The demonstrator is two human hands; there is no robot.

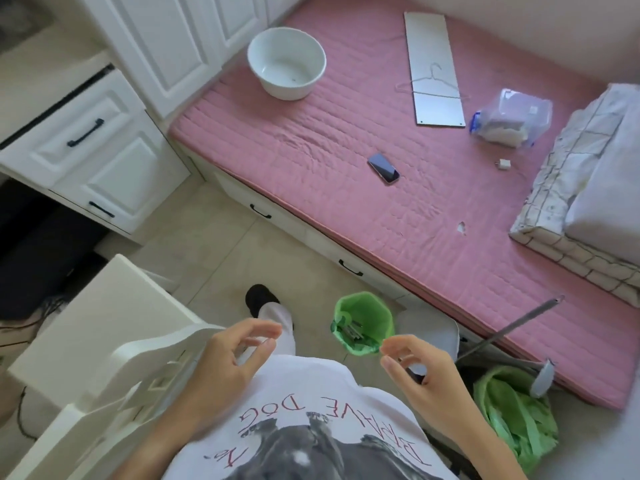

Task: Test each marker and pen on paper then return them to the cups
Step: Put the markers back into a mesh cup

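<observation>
pens (353, 332) upright in green bin (375, 308)

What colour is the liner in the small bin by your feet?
Green, on the small bin, clearest in the head view.

Small grey items inside the green-lined bin (363, 323), just beyond the right hand's fingertips (389, 346), are too small to identify; the white chair (114, 368) beside the left hand's fingers (256, 332) is cut off at the bottom-left edge; both forearms leave the bottom edge.

A small green-lined bin (363, 322) is seen upright on the floor, with what may be pens (351, 332) lying inside it.
</observation>
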